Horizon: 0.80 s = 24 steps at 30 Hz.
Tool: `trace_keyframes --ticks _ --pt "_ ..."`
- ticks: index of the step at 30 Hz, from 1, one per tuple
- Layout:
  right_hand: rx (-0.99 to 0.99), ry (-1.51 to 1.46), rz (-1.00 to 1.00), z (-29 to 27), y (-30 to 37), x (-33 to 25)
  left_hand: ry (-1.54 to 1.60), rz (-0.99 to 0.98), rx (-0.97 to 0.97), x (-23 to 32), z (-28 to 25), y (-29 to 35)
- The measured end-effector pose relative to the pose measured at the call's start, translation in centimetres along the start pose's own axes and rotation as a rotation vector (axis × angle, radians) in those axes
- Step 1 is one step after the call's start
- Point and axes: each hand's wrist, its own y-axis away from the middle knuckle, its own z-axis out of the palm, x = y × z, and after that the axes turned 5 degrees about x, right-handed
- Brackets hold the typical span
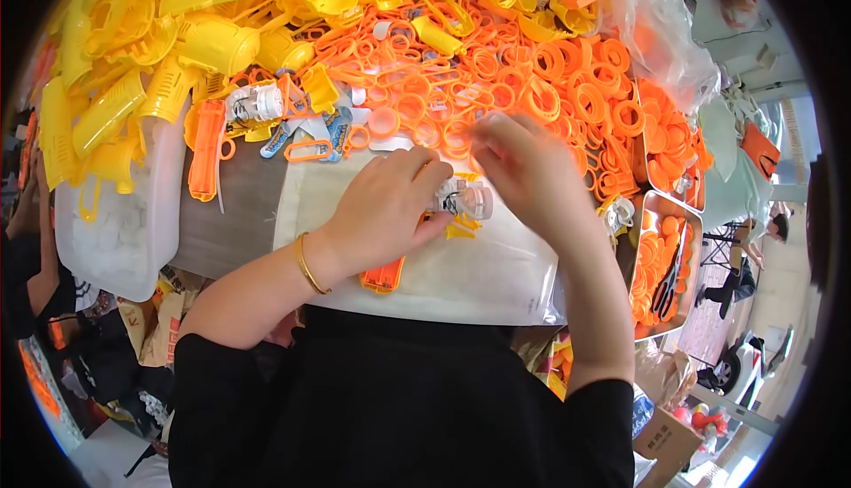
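My left hand [386, 200], with a gold bracelet at the wrist, is closed on a small clear-and-white plastic unit [468, 199] with dark wires inside. It is held just above the white sheet [425, 297] on the table. A yellow plastic piece [462, 227] shows under the unit, partly hidden. An orange plastic housing [383, 276] lies below my left hand, near the sheet's front edge. My right hand [532, 169] is to the right of the unit, at the near edge of the loose orange rings [483, 62]. Its fingers are smeared by motion, so any grip is unclear.
Yellow plastic shells [217, 45] are heaped at the back left, above a translucent bin [120, 240]. At left lie another orange housing [206, 147] and a similar clear unit [254, 103]. On the right, a metal tray [681, 324] holds orange parts and dark-handled scissors [667, 293].
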Motion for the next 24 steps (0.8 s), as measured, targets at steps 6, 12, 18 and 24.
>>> trace_keyframes --ticks 6,12,18,24 --pt "-0.435 0.388 -0.267 7.4 -11.7 0.2 -0.003 -0.078 -0.032 0.7 0.2 -0.3" --pt "-0.355 0.382 -0.149 6.2 -10.2 0.1 0.051 0.027 0.093 0.1 -1.1 -0.2" --pt "0.106 0.003 -0.036 3.4 -4.5 0.6 0.010 0.085 0.092 -0.4 0.1 0.1" --pt "-0.031 -0.091 -0.068 3.5 7.3 -1.8 -0.023 0.011 0.158 -0.1 0.1 0.3"
